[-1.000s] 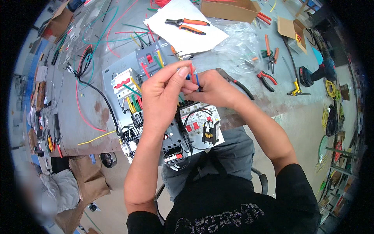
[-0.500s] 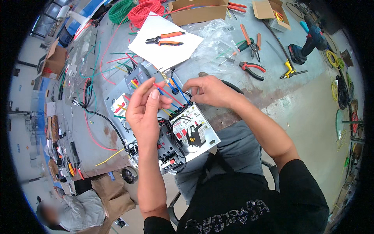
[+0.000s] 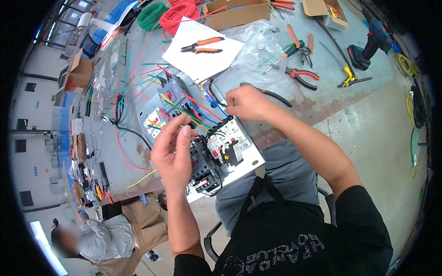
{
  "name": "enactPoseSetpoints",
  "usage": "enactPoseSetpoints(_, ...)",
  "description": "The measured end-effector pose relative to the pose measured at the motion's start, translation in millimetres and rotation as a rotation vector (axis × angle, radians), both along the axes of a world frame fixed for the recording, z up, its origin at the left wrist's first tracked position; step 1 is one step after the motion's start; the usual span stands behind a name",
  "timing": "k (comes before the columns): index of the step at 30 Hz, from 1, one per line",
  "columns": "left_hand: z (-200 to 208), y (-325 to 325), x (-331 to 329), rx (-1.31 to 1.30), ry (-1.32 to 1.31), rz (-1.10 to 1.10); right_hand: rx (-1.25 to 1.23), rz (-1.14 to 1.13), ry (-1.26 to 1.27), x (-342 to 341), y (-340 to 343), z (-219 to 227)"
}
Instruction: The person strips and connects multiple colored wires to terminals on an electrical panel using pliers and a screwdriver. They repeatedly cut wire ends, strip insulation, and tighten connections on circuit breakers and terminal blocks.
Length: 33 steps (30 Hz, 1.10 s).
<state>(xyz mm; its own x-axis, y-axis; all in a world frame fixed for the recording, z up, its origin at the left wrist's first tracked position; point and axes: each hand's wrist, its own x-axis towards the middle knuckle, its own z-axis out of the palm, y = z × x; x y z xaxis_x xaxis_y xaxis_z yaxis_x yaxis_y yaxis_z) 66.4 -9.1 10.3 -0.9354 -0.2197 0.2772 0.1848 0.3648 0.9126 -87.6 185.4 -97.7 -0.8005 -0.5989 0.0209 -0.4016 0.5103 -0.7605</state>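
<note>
A metal mounting plate (image 3: 250, 164) carries electrical parts and loose wires between my hands. My left hand (image 3: 172, 152) hovers over its left side, thumb and fingers bent and apart, with nothing visible between them. Close by its fingertips runs a yellow-green wire (image 3: 195, 118). My right hand (image 3: 248, 103) is closed, its fingertips at a blue wire (image 3: 220, 105) that loops up from the plate; the exact pinch is partly hidden. A red wire (image 3: 201, 105) slants between the hands. Below sit a white module (image 3: 216, 143) and a dark grey contactor (image 3: 200, 162); a grey breaker (image 3: 171, 89) is behind.
Wire strippers (image 3: 207, 44) lie on white paper (image 3: 216, 60) beyond the plate. To the right are red-black pliers (image 3: 301, 78), a clear plastic bag (image 3: 258, 50) and a cordless drill (image 3: 368, 46). Red wire coils (image 3: 179, 18) stand at the back. A person (image 3: 103, 239) sits lower left.
The whole view has shifted, so the bench appears farther right and lower. My left hand has dropped away from the red wire, its fingers more curled. My right hand remains by the blue wires.
</note>
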Motion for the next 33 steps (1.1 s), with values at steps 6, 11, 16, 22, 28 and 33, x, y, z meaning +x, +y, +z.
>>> enactPoseSetpoints(6, -15.6, -7.3, 13.6, -0.169, -0.036, -0.014, -0.162, -0.008, -0.363, 0.6, 9.8, 9.2)
enactPoseSetpoints(11, -27.9, -4.4, 16.9, -0.242, -0.09, 0.004, -0.406, 0.058, -0.53, 3.7, 21.5, 33.0)
enactPoseSetpoints(16, -28.9, -7.5, 15.9, -0.111, -0.134, 0.006, -0.433, 0.214, -0.368, 0.3, 14.4, 34.7)
enactPoseSetpoints(22, -28.8, -8.0, 10.2, -0.056, -0.206, 0.013, -0.283, 0.257, -0.317, 6.5, 1.3, 42.3)
enactPoseSetpoints(28, -10.2, -0.1, -15.3, -0.003, -0.258, 0.005, -0.375, 0.217, -0.33, 2.2, -9.6, 47.8)
enactPoseSetpoints(33, -8.5, 2.8, -35.8, -0.02, -0.37, -0.085, -0.208, 0.038, 0.046, 11.0, 29.8, 65.4)
